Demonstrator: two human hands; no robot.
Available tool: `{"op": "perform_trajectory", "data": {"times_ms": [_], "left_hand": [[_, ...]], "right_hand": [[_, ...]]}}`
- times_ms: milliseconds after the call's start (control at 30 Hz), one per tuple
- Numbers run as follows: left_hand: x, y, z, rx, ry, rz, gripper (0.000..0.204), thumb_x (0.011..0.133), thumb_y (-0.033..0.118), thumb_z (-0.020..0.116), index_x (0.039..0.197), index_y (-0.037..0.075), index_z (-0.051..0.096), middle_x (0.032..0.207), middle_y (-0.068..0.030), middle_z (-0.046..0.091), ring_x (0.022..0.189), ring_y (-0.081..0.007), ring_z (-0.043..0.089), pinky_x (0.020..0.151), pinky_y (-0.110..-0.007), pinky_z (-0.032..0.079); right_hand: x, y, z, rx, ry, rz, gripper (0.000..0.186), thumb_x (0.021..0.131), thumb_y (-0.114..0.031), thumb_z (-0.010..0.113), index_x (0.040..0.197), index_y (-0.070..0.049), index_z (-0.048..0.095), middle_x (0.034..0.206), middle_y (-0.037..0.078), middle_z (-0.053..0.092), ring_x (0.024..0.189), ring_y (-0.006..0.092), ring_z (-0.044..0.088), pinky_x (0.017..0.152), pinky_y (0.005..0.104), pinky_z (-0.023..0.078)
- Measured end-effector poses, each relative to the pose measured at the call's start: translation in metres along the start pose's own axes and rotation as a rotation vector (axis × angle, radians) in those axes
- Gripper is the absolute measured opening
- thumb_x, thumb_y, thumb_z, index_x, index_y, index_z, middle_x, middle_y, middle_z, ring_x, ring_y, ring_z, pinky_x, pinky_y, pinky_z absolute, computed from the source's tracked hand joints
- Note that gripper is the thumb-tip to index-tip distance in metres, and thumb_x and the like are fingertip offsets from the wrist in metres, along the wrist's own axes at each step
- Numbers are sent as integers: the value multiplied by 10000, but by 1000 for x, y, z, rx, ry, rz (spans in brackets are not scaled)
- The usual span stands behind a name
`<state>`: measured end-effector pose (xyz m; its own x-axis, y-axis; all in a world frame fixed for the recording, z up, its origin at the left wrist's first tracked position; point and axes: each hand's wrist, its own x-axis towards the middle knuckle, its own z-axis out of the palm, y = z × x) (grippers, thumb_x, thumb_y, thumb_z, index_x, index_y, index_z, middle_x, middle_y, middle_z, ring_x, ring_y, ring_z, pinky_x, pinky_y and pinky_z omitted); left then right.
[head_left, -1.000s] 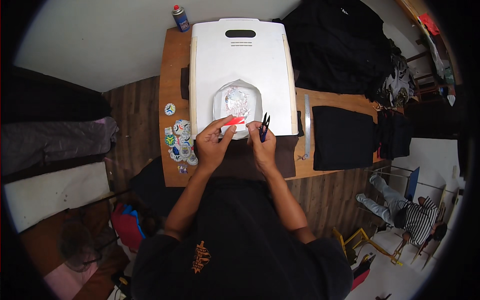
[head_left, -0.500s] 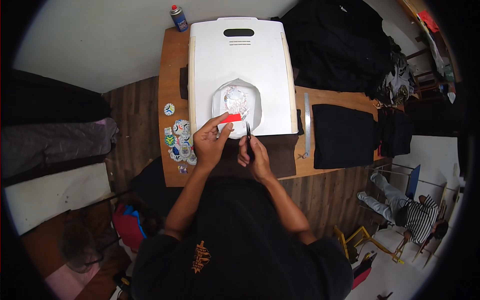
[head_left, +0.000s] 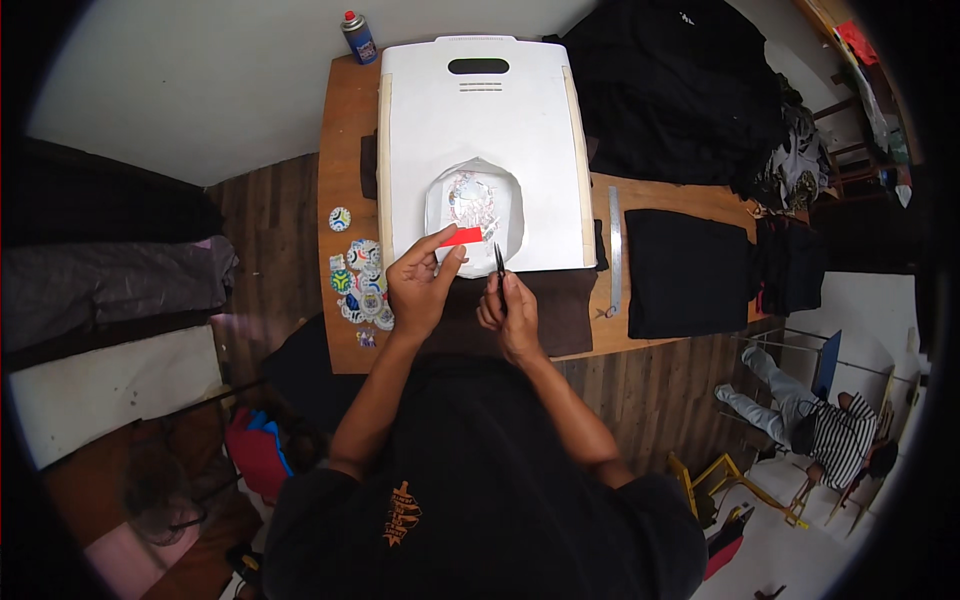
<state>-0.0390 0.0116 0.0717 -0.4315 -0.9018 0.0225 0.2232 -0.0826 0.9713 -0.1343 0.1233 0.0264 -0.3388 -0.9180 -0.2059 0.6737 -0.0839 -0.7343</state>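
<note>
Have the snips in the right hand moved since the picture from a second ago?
Yes, left: the snips showed their tip beyond the right rim of the white bowl; now it shows left of that rim.

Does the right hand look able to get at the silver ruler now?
Probably yes: the silver ruler lies on the wooden table, to the right of the right hand, and nothing seems to cover it. That hand holds black snips, though, so it might need to set them down first.
</note>
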Motion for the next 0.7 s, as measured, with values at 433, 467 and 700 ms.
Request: {"op": "perform_trajectory", "data": {"times_ms": [433,467,700], "left_hand": [[-1,0,0,6,3,9,348,902,-31,644,1234,-105,572,1080,-147,658,933,-129,635,840,-257,546],[-1,0,0,7,3,9,348,902,-31,644,1234,-105,572,1080,-147,658,933,-129,635,840,-257,546],[-5,-2,-1,-4,-23,-7,351,899,-41,640,1237,-108,568,1072,-138,660,934,-120,636,832,-241,539]], "right_hand": [[-5,-1,-2,-53,-46,21,374,1054,-385,370,915,-57,486,527,-47,264,428,68,220,442,250,217],[-4,0,0,-44,-48,25,373,1054,-385,369,916,-59,487,528,-47,264,429,68,219,443,251,217],[6,0,7,-46,-48,-30,376,1057,-390,361,913,-67,489,531,-50,259,430,68,215,444,256,217]]}}
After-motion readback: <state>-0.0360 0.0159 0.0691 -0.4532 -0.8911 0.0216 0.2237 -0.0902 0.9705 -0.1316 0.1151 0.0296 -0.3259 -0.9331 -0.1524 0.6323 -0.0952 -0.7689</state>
